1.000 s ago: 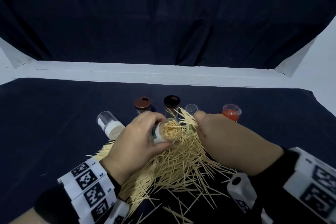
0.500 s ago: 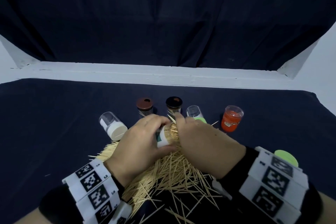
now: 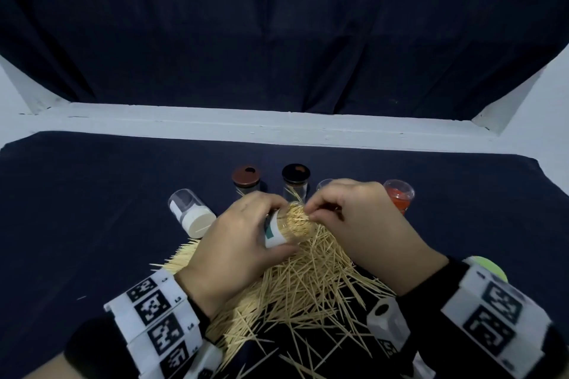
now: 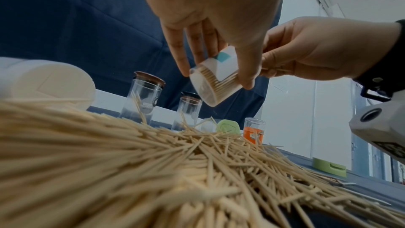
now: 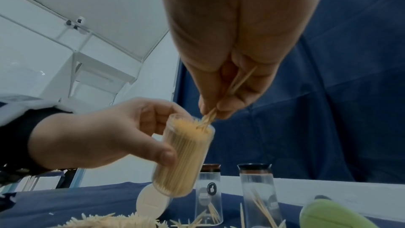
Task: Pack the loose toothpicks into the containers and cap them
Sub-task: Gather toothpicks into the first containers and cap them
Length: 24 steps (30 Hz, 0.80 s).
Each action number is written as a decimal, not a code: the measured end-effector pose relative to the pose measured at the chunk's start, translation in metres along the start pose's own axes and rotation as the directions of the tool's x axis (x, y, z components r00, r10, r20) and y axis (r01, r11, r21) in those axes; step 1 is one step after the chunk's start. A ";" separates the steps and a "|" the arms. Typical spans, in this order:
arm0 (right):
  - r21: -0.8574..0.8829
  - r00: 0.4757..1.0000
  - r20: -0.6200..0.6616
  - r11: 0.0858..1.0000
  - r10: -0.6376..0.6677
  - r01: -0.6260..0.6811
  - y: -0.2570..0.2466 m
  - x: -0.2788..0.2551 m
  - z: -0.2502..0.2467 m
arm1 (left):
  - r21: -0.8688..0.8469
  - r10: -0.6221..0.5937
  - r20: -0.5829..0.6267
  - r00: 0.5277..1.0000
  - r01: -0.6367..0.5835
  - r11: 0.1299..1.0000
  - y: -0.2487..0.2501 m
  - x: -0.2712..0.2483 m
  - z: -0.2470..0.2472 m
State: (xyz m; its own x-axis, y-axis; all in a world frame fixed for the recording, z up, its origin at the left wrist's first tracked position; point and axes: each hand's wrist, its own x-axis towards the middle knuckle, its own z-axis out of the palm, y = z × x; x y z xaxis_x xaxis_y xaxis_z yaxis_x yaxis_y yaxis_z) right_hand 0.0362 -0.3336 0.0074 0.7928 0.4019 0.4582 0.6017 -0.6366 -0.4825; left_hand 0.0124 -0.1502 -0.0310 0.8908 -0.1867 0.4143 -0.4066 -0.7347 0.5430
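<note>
My left hand (image 3: 243, 243) grips a clear round container (image 3: 284, 226) packed with toothpicks, tilted with its open mouth toward the right. In the right wrist view the container (image 5: 184, 155) looks nearly full. My right hand (image 3: 354, 224) pinches a few toothpicks (image 5: 208, 119) and holds their tips in the container's mouth. A big heap of loose toothpicks (image 3: 301, 286) lies on the dark cloth under both hands. In the left wrist view my left hand's fingers (image 4: 219, 55) wrap the container (image 4: 214, 82).
Behind the hands stand a brown-lidded jar (image 3: 246, 180), a black-lidded jar (image 3: 295, 177) and an orange-labelled clear tub (image 3: 398, 195). A white-capped container (image 3: 191, 214) lies on its side at left. A green cap (image 4: 329, 168) sits at right. A white ledge (image 3: 277, 129) borders the cloth.
My right hand moved left from the heap's right side to the container's mouth, bringing a pinch of toothpicks. My left hand stayed about where it was, holding the container.
</note>
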 end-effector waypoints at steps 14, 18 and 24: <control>0.474 0.941 0.019 0.825 0.338 -0.306 -0.005 0.004 -0.011 | -0.038 0.000 -0.057 0.998 -0.003 0.999 -0.003 -0.001 -0.005; 0.441 0.915 0.088 0.808 0.394 -0.391 -0.003 -0.009 -0.009 | -0.049 -0.012 -0.066 0.998 0.009 0.999 -0.005 -0.001 -0.004; 0.247 0.961 -0.134 0.947 0.241 -0.203 -0.011 -0.012 0.011 | -0.054 0.023 -0.055 0.998 -0.026 0.998 -0.002 -0.002 -0.003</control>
State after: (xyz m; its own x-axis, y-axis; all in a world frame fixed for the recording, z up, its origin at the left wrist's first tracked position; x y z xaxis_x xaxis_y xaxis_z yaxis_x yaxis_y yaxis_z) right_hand 0.0214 -0.3242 -0.0007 0.8938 0.1448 0.4245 0.4335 -0.5218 -0.7347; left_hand 0.0113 -0.1465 -0.0309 0.8687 -0.1676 0.4661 -0.4400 -0.6932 0.5708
